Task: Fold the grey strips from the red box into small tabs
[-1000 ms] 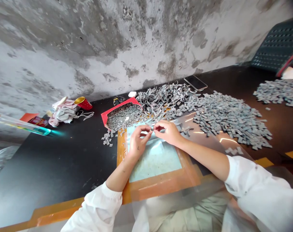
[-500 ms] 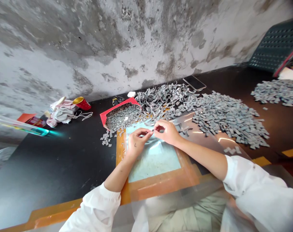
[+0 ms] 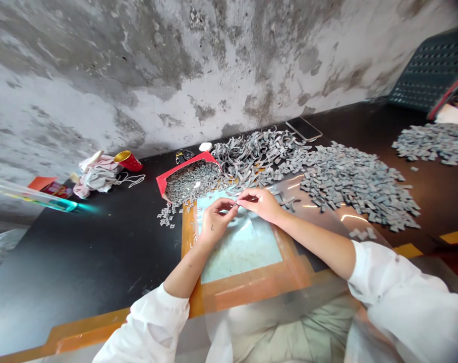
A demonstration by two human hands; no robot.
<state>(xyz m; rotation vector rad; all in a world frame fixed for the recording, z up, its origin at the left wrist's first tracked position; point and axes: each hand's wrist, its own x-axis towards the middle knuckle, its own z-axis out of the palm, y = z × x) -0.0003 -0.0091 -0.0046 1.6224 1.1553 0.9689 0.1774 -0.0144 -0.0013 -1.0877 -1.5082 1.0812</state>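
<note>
Two bare hands meet above a pale blue board (image 3: 240, 257) framed in orange tape. The left hand (image 3: 216, 222) and the right hand (image 3: 260, 204), whose fingers (image 3: 244, 197) have stretched out flatter, pinch a tiny grey strip (image 3: 236, 204) between their fingertips, near a heap of grey pieces (image 3: 359, 186).

Left hand (image 3: 216, 225) and right hand (image 3: 261, 205), fingertips on 1 small grey strip (image 3: 236, 204)
</note>
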